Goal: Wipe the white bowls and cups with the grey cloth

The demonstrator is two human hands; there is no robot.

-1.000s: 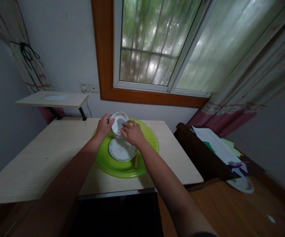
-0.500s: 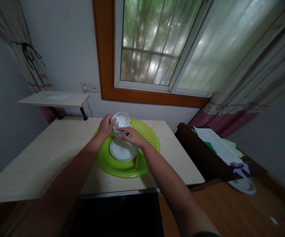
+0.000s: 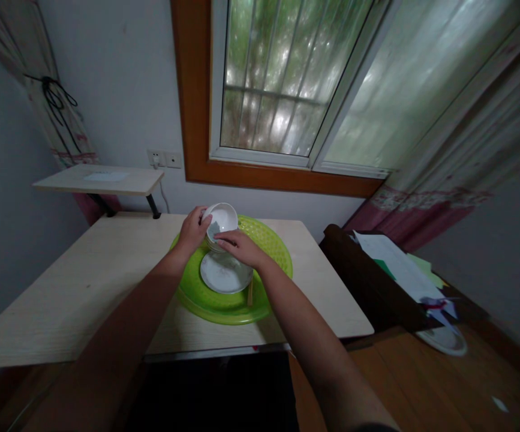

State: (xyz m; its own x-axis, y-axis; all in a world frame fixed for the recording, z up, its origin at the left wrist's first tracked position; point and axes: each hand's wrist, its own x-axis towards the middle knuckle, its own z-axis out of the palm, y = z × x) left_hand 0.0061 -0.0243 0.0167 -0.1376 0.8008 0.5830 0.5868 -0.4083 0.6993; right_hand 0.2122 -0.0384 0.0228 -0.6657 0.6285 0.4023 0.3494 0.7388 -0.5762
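Observation:
A small white bowl [image 3: 224,219] is tilted toward me above a round green basin [image 3: 268,255] on the light wooden table [image 3: 84,288]. My left hand [image 3: 192,231] grips the bowl's left rim. My right hand [image 3: 239,247] presses a small grey cloth [image 3: 215,228] against the bowl's near edge, fingers closed on it. Below both hands a white plate [image 3: 224,277] lies in the basin, with a thin wooden stick [image 3: 249,295] beside it.
A small side shelf [image 3: 100,180] stands at the back left under a wall socket [image 3: 163,159]. A dark cabinet [image 3: 367,282] with papers [image 3: 394,264] is to the right of the table. A white dish [image 3: 444,339] lies on the wooden floor.
My right hand with the cloth has slid from inside the bowl down to its near rim. The bowl tipped a little more toward me. The left hand kept its hold.

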